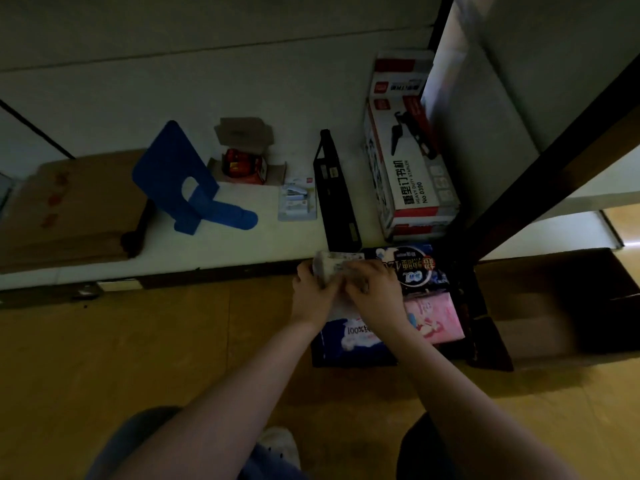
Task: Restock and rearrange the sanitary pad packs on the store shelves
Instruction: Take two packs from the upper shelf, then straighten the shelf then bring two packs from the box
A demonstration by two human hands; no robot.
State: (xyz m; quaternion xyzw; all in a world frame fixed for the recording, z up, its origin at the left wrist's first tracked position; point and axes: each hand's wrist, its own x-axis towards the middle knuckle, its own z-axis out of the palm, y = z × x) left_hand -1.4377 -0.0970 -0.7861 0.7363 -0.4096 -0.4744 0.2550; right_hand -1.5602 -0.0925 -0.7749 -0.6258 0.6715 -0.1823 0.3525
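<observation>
Centrally, the left hand [313, 289] and right hand [375, 289] meet, fingers curled round a small pale pad pack [330, 264] at the front edge of the white shelf [242, 247]. Just beneath them lie a blue pack [353, 339] and a pink pack [434, 317], with a navy pack [417, 268] behind. Farther up stand a blue bookend [180, 181] and a heavy-duty stapler box [412, 168].
</observation>
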